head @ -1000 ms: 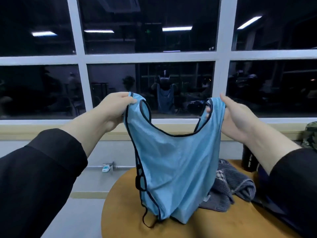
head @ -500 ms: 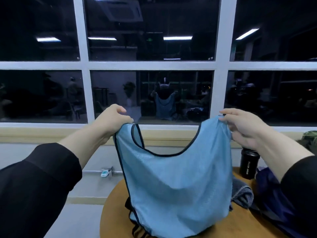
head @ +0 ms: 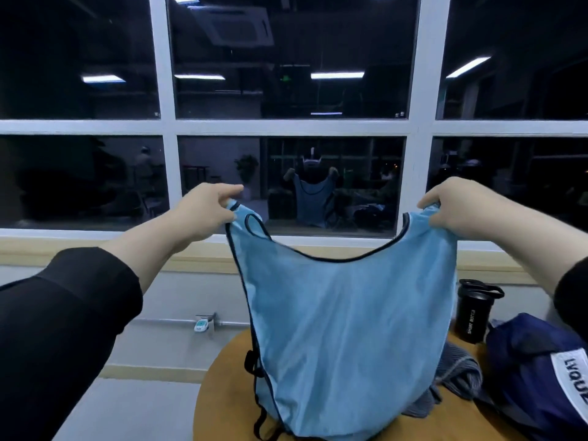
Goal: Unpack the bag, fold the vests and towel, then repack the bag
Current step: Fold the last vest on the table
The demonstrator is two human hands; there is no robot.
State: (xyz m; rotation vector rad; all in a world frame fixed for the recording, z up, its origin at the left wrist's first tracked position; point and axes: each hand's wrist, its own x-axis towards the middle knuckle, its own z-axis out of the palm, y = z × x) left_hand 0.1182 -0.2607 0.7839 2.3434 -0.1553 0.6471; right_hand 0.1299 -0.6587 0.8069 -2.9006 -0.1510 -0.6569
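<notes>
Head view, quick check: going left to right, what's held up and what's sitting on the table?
left hand → light blue vest → grey towel → black bottle → navy bag; right hand grips the vest's right shoulder.

Both arms stretched forward and raised, forearms bare, black sleeves pushed back to mid-forearm. Left hand [head: 208, 208] at about the same height as the right, fingers curled, thumb and fingertips pinching a shoulder strap of the vest [head: 346, 329]. Right hand [head: 451, 206] knuckles up, fingers curled down, gripping the other strap. Hands well apart, fabric spread between them.
</notes>
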